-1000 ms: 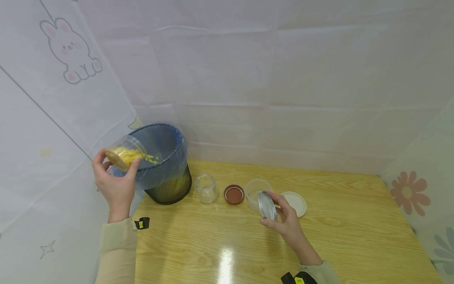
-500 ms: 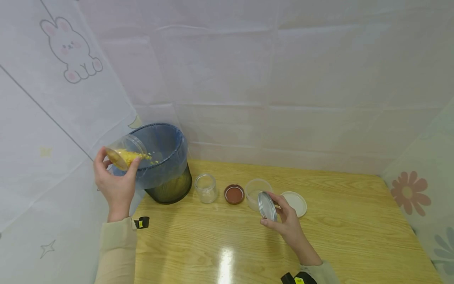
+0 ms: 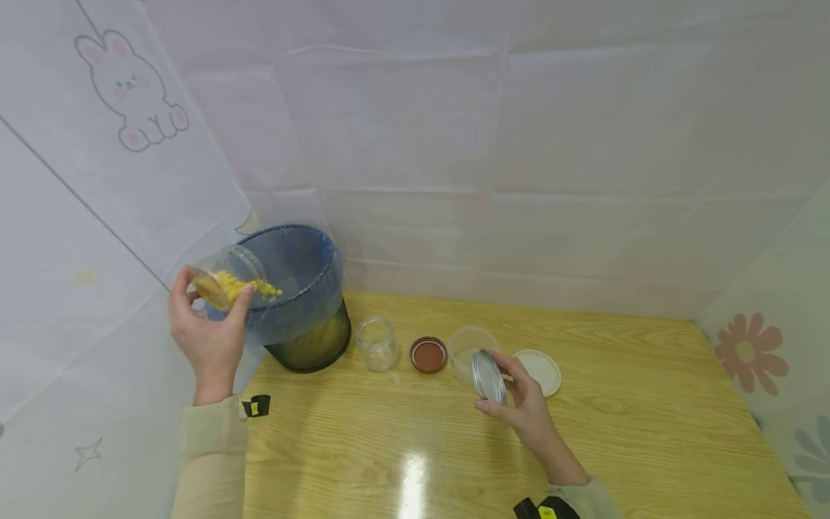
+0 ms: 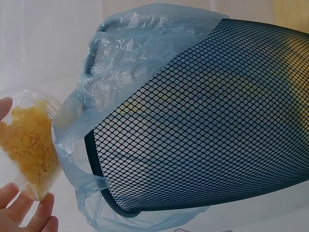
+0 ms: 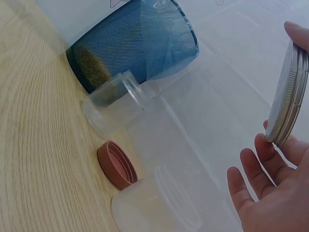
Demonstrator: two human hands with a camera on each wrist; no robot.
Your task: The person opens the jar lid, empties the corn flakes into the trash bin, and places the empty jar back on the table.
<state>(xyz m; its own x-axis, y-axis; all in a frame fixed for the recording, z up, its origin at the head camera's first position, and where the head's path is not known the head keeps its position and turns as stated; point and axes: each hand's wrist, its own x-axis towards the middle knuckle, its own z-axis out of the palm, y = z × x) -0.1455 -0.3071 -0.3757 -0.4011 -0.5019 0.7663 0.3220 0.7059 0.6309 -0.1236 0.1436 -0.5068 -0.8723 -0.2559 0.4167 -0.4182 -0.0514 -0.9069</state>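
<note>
My left hand [image 3: 210, 347] grips a clear plastic jar [image 4: 32, 145] tipped on its side, its mouth over the rim of the mesh trash bin [image 3: 311, 339]. Yellow flakes [image 3: 235, 285] lie along the lower wall of the jar, and some spill from its mouth into the bin. A bluish plastic liner [image 4: 140, 53] is folded over the bin's rim. My right hand [image 3: 525, 409] pinches a silvery metal jar lid [image 3: 489, 376] by its edge, held on edge above the table. In the right wrist view the lid [image 5: 289, 94] sits between thumb and fingers.
On the wooden table [image 3: 363, 440] stand an open clear jar [image 3: 377, 344] by the bin, a brown lid [image 3: 428, 355], a translucent tub [image 3: 468, 342] partly behind my right hand, and a white lid [image 3: 541, 373]. Cloth-covered walls [image 3: 415, 180] rise behind and left.
Flakes keep sliding toward the jar's mouth and dropping into the bin. The left hand has shifted slightly left with the jar; the right hand holds its place.
</note>
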